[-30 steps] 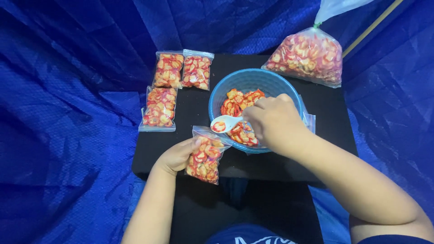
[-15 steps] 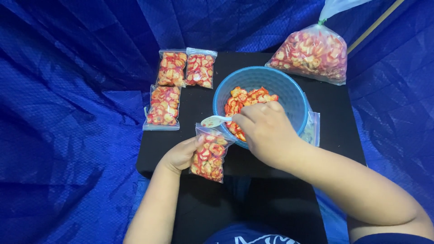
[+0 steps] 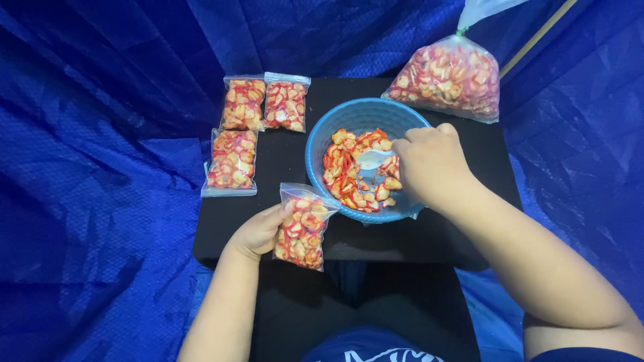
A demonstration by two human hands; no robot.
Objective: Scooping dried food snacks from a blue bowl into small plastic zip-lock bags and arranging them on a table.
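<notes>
Blue plastic bowl (image 3: 322,144) of red-and-yellow snack pieces sits mid-table. The right hand (image 3: 429,164) grips a white scoop (image 3: 373,159) inside it. Just below-left of the bowl, the left hand (image 3: 258,231) clasps a small filled bag (image 3: 303,228). Three packed bags (image 3: 231,157) lie left of the bowl; a large sack (image 3: 448,77) stands upper-right.

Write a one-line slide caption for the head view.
Left hand holds small snack bag; right hand scoops from blue bowl.

Blue bowl (image 3: 322,144): landmark, centre of black table (image 3: 429,234).
- Left: three filled packets (image 3: 231,157); bare strip between.
- Far right: large tied bag (image 3: 449,77).
- Near left: held packet (image 3: 302,228).
- Near right: open tabletop, crossed by right forearm.
</notes>
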